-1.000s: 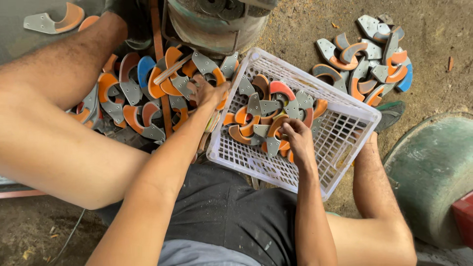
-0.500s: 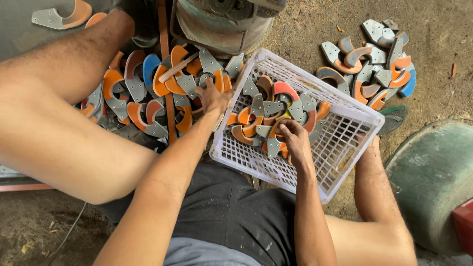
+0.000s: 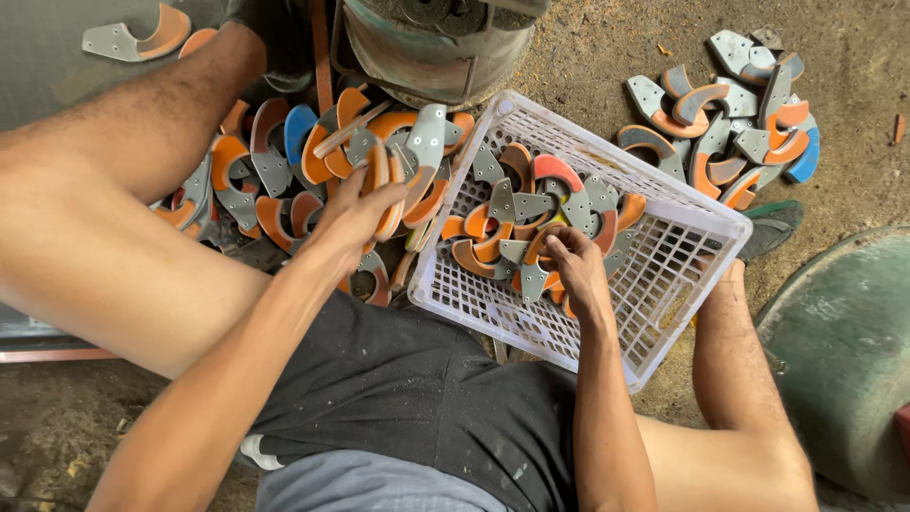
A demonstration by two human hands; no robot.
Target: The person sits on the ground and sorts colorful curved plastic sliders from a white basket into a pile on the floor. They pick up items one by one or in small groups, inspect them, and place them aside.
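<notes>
My left hand [image 3: 353, 210] is closed around a few orange and grey curved pieces [image 3: 381, 175], held over the pile of such pieces [image 3: 284, 171] on the ground to the left. My right hand [image 3: 573, 265] reaches into the white plastic basket [image 3: 664, 284] and its fingers pinch a grey and orange curved piece [image 3: 533, 267] among the several lying in the basket's far corner. The basket rests tilted between my knees.
A second heap of grey, orange and blue curved pieces [image 3: 730, 104] lies on the dirt floor at the upper right. A round metal machine base [image 3: 427, 43] stands at the top. A green drum [image 3: 839, 360] sits at the right, my bare legs at both sides.
My left hand has moved left, away from the basket rim, over the pile with pieces in it. My right hand stays in the basket and has shifted slightly.
</notes>
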